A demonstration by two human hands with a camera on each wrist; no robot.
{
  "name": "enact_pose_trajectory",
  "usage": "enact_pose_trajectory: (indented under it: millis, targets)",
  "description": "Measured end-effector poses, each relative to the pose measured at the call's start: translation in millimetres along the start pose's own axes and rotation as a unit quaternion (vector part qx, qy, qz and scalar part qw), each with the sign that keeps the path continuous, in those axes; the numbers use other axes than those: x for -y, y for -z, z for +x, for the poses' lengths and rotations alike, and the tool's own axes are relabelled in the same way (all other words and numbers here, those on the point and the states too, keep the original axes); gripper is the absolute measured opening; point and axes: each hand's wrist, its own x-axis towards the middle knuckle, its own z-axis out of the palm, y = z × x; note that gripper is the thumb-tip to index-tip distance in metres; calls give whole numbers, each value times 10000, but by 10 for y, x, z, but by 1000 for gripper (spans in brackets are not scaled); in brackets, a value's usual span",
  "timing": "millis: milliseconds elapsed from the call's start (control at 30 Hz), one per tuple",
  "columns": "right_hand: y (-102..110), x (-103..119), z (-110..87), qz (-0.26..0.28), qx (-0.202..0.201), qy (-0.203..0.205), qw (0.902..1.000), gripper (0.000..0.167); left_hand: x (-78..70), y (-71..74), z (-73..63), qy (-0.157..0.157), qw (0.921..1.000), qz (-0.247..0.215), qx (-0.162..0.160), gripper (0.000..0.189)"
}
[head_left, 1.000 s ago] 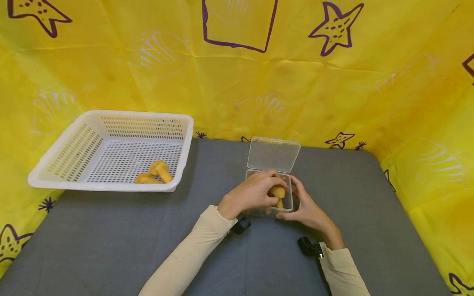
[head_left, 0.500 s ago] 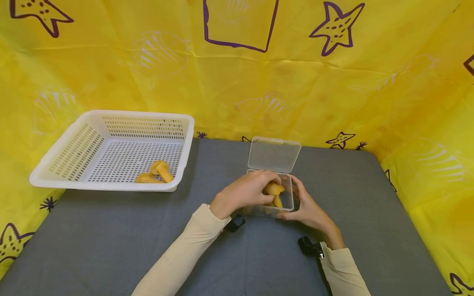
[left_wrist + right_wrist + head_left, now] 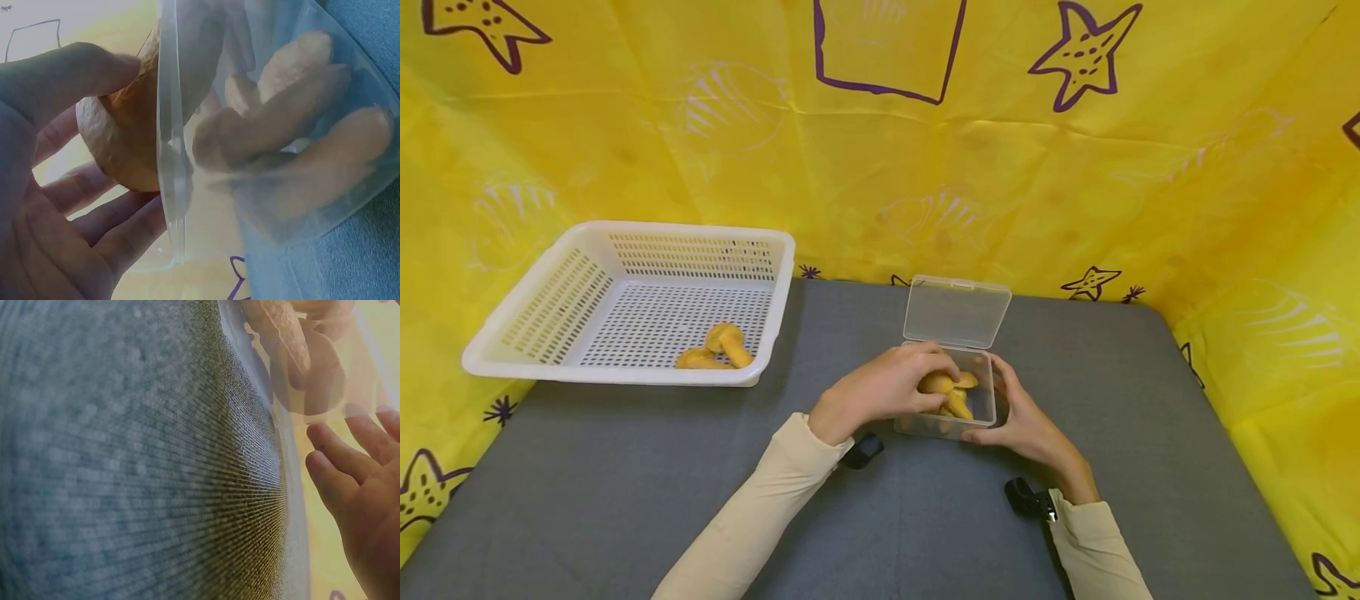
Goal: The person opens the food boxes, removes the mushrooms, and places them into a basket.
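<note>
My left hand (image 3: 883, 385) holds a yellow-brown mushroom (image 3: 119, 147) by its cap, thumb on one side and fingers on the other. Its stem points into a clear plastic box (image 3: 917, 427), over the left part of the opening. Several more mushrooms (image 3: 294, 119) lie inside, partly stacked and seen through the wall in the left wrist view. The box's hinged lid (image 3: 958, 315) stands raised at the back. Around the box's right side curves my right hand (image 3: 1033, 429), thumb at the front corner and fingers along the side wall.
A white perforated basket (image 3: 512, 333) stands at the left, with two mushrooms (image 3: 730, 343) in its front right corner. Grey cloth (image 3: 850, 533) covers the table. A yellow patterned curtain (image 3: 880, 167) hangs behind and along the sides.
My left hand has shifted left over the box with its mushroom, uncovering more of the mushrooms inside. The right hand stays at the box's right side.
</note>
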Motion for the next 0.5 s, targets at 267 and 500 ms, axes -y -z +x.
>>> enact_pose_trajectory:
  millis: [267,500]
  targets:
    - [0,16,0,-43,-7,-72,10000,112,39,40,-70,27,9999,-11,113,22]
    - [-4,9,10,42,9,-40,10000,112,26,61,-100,-95,9999,-89,19,21]
